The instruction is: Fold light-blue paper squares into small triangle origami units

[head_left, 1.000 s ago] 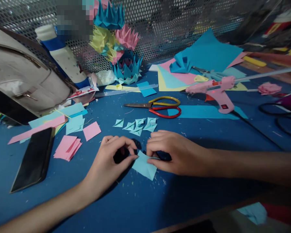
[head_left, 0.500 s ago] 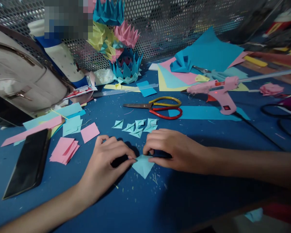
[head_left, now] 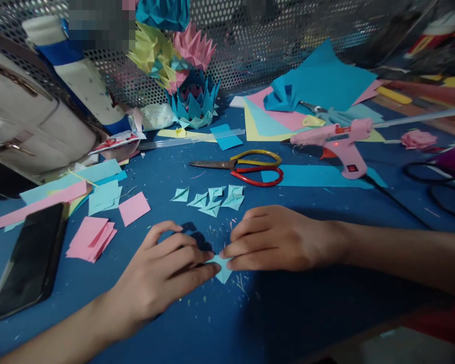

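A small light-blue paper square, folded to a downward-pointing triangle, lies on the blue table between my hands. My left hand presses its left side with thumb and fingertips. From the right, my right hand holds the other side, fingers closed together; part of the paper is hidden under the fingers. Just beyond my hands sit several small folded light-blue pieces. Behind those lie scissors with one yellow and one red handle.
At left are a dark phone, stacked pink squares, light-blue squares and a pale bag. A pink glue gun with a black cord stands at right. Folded paper flowers stand before the perforated metal panel.
The light-blue square was nearly flat and is now folded to a smaller triangle. Both my hands have moved closer together and lower over it. The view has shifted slightly.
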`<state>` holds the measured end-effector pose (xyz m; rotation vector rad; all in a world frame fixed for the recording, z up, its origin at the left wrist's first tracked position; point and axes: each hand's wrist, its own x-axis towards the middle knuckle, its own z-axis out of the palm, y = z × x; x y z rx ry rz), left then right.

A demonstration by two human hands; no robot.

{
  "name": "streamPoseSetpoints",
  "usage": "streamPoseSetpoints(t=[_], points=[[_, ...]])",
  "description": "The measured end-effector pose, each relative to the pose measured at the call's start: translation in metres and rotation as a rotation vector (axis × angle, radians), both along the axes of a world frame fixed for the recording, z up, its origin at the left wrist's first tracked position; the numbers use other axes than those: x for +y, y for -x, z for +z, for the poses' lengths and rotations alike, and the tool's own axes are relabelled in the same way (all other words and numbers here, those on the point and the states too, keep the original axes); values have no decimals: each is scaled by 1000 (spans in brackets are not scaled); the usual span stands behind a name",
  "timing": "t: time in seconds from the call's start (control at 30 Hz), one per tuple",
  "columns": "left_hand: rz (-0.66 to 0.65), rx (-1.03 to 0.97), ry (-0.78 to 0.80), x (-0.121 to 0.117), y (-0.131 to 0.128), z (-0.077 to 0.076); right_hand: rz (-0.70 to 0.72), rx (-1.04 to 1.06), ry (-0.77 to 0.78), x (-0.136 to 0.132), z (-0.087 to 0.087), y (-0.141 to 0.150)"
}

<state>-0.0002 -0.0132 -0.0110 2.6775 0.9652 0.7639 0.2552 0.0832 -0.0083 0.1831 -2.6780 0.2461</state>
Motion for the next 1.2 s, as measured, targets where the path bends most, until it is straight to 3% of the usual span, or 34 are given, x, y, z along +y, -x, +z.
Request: streamPoseSetpoints(t=[0.63,0.9,1.2], points=[[3,69,-92,-1,-5,0,18,-51,50,2,-3,0],[-152,237,-105,-7,4,6,-173,27,245,3,0,-1],[-189,266,-105,-7,5,8,-119,-106,54,-1,-4,-1]])
